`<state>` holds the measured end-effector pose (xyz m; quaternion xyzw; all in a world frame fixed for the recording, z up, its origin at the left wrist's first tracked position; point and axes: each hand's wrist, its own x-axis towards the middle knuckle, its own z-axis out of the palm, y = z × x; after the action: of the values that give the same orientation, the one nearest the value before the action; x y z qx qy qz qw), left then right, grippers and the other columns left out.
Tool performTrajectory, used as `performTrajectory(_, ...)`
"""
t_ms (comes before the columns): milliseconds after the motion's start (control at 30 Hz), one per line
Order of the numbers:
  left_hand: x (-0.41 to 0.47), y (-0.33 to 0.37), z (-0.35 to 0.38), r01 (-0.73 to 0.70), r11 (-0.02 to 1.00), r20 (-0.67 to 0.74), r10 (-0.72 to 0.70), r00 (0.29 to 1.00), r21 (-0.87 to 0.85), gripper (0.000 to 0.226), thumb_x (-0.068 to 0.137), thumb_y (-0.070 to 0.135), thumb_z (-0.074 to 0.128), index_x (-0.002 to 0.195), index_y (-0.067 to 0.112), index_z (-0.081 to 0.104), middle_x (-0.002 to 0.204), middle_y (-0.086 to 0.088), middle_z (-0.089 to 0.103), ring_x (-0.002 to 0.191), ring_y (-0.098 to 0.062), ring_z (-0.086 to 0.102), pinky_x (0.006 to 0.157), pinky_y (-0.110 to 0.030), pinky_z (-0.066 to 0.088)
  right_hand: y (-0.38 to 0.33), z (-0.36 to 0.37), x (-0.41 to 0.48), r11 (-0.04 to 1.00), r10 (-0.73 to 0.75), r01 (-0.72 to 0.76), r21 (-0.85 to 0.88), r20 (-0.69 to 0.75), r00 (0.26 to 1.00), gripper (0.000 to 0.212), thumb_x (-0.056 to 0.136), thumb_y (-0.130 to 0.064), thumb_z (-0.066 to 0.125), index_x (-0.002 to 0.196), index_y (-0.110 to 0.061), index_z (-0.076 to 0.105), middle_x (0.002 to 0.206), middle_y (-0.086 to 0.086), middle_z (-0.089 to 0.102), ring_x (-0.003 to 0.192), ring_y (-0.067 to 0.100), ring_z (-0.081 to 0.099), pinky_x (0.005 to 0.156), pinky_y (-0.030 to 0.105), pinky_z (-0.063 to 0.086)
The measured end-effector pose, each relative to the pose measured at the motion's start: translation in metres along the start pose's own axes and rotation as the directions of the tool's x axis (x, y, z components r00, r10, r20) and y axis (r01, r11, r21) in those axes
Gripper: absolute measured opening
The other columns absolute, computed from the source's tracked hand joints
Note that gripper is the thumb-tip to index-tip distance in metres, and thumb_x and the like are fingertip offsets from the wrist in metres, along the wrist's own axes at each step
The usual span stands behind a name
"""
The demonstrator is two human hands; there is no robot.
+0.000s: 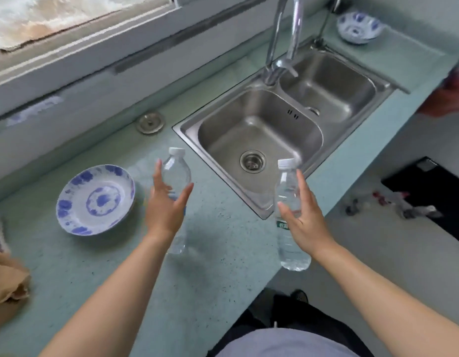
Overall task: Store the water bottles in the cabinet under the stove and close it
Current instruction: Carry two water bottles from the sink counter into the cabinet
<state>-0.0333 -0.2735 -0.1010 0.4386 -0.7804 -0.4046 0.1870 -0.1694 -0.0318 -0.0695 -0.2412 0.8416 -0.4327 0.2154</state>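
**kitchen_lurker:** How far along are you with the bottle job?

**me:** Honestly, barely started. I've got both hands out over the surface point(223, 253), one per bottle. The left hand point(169, 204) is spread wide, straight fingers on one side of the left water bottle point(177, 171) and the thumb on the other, not wrapped round it. Same story for the right hand point(304, 217) at the right water bottle point(287, 186): fingers straight up beside it, thumb across the front, nothing curled. I can't tell from my feed whether skin touches plastic on either one.

**kitchen_lurker:** Where are the bottles sitting?

**me:** Both upright, caps on, just in front of the sink point(236, 119). The left one is between the sink and a blue-patterned plate point(94, 199). The right one is at the very front edge of the surface, and I can't say whether its base rests there or hangs past the edge.

**kitchen_lurker:** And the cabinet?

**me:** Not in my view at all, nor the stove. So I'd reckon everything's left to do: grab both, carry them over, put them inside, shut the door. Nothing is stored yet as far as I can see.
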Motion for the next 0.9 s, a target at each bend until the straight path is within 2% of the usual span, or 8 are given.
performTrajectory(100, -0.021, 0.003, 0.021, -0.019, 0.989, 0.108, 0.003, 0.994, 0.145, 0.081, 0.078, 0.061, 0.057, 0.14, 0.048, 0.007, 0.12, -0.01, 0.062, 0.099, -0.03, 0.061, 0.071, -0.036, 0.045, 0.021, -0.019, -0.014, 0.997, 0.077, -0.077, 0.01, -0.038, 0.996, 0.072, 0.092, -0.037, 0.049, 0.146, -0.042, 0.001, 0.145, -0.002, 0.027, 0.112, -0.001, 0.03, 0.095, 0.021, 0.027)
performTrajectory(200, -0.048, 0.021, 0.046, -0.042, 0.963, 0.224, -0.019, 0.974, 0.265, 0.08, 0.076, 0.068, 0.052, 0.139, 0.05, 0.006, 0.104, -0.009, 0.067, 0.092, -0.031, 0.061, 0.068, -0.039, 0.049, 0.046, -0.046, -0.033, 0.989, 0.145, -0.143, 0.033, -0.062, 0.987, 0.072, 0.092, -0.036, 0.051, 0.145, -0.043, 0.003, 0.143, 0.002, 0.03, 0.111, 0.007, 0.036, 0.094, 0.023, 0.027)
performTrajectory(267, -0.068, 0.045, 0.068, -0.094, 0.945, 0.266, 0.008, 0.964, 0.314, 0.078, 0.077, 0.067, 0.052, 0.14, 0.047, 0.011, 0.092, -0.004, 0.067, 0.086, -0.028, 0.062, 0.067, -0.039, 0.05, 0.064, -0.072, -0.047, 0.98, 0.196, -0.194, 0.034, -0.063, 0.979, 0.072, 0.092, -0.037, 0.051, 0.144, -0.046, 0.003, 0.131, 0.001, 0.034, 0.102, 0.014, 0.045, 0.086, 0.026, 0.032)
performTrajectory(400, -0.114, 0.114, 0.132, -0.24, 0.896, 0.368, 0.095, 0.925, 0.373, 0.077, 0.079, 0.064, 0.053, 0.144, 0.039, 0.018, 0.088, -0.002, 0.066, 0.077, -0.02, 0.058, 0.059, -0.031, 0.041, 0.116, -0.142, -0.08, 0.968, 0.253, -0.25, 0.033, -0.126, 0.959, 0.069, 0.091, -0.043, 0.05, 0.141, -0.052, 0.003, 0.119, -0.001, 0.037, 0.106, 0.024, 0.051, 0.081, 0.029, 0.034)
performTrajectory(533, -0.169, 0.186, 0.222, -0.361, 0.891, 0.454, 0.211, 0.866, 0.274, 0.075, 0.077, 0.062, 0.058, 0.14, 0.044, 0.022, 0.086, -0.002, 0.068, 0.079, -0.022, 0.061, 0.07, -0.034, 0.048, 0.183, -0.231, -0.123, 0.952, 0.298, -0.307, 0.009, -0.27, 0.916, 0.069, 0.088, -0.047, 0.05, 0.14, -0.054, 0.004, 0.121, 0.004, 0.043, 0.105, 0.025, 0.052, 0.081, 0.03, 0.036)
performTrajectory(667, -0.234, 0.255, 0.32, -0.521, 0.83, 0.616, 0.307, 0.725, 0.2, 0.071, 0.077, 0.065, 0.054, 0.138, 0.045, 0.023, 0.076, -0.004, 0.066, 0.071, -0.023, 0.063, 0.064, -0.035, 0.052, 0.249, -0.315, -0.183, 0.908, 0.394, -0.417, 0.05, -0.442, 0.806, 0.067, 0.089, -0.05, 0.046, 0.14, -0.053, 0.003, 0.115, 0.002, 0.041, 0.101, 0.027, 0.055, 0.078, 0.031, 0.038)
performTrajectory(800, -0.304, 0.316, 0.407, -0.656, 0.739, 0.765, 0.33, 0.553, 0.156, 0.073, 0.076, 0.068, 0.051, 0.138, 0.047, 0.018, 0.087, -0.003, 0.066, 0.081, -0.024, 0.063, 0.07, -0.035, 0.052, 0.293, -0.372, -0.245, 0.841, 0.519, -0.494, 0.219, -0.58, 0.628, 0.065, 0.09, -0.049, 0.046, 0.14, -0.051, 0.005, 0.111, 0.001, 0.039, 0.09, 0.023, 0.052, 0.075, 0.032, 0.038)
performTrajectory(900, -0.35, 0.349, 0.457, -0.74, 0.667, 0.856, 0.332, 0.397, 0.085, 0.072, 0.075, 0.07, 0.05, 0.137, 0.05, 0.017, 0.085, 0.001, 0.064, 0.079, -0.022, 0.062, 0.071, -0.035, 0.053, 0.32, -0.393, -0.283, 0.79, 0.594, -0.51, 0.339, -0.626, 0.505, 0.066, 0.089, -0.048, 0.047, 0.14, -0.051, 0.005, 0.109, 0.001, 0.039, 0.084, 0.017, 0.048, 0.076, 0.031, 0.037)
